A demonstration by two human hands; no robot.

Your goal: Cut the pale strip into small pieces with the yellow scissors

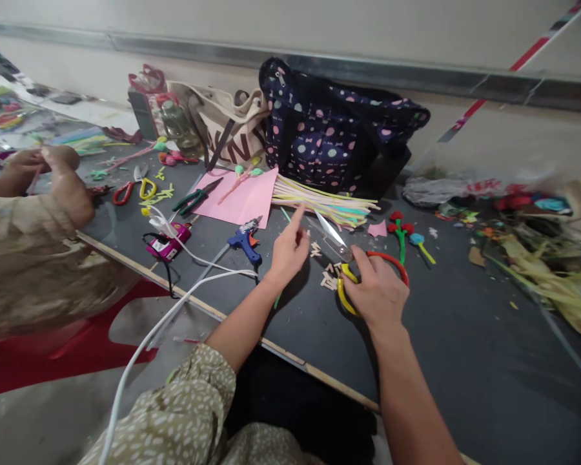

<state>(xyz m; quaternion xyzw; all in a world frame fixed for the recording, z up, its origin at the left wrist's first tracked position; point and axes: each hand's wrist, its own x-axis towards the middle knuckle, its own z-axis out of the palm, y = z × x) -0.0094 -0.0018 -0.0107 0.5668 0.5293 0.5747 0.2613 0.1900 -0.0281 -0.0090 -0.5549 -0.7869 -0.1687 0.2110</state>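
scissors [353,265] in right hand [375,294] grip

Even soft light, faint shadows, warped blurry edges

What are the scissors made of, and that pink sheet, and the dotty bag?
The scissors under the right hand look like shiny metal blades, glinting, with smooth plastic handles in red and yellow. The pink sheet seems to be paper or thin foam: flat, matte, crisp edges; hard to say which. The dotty bag looks like soft woven fabric, since it sags and creases.
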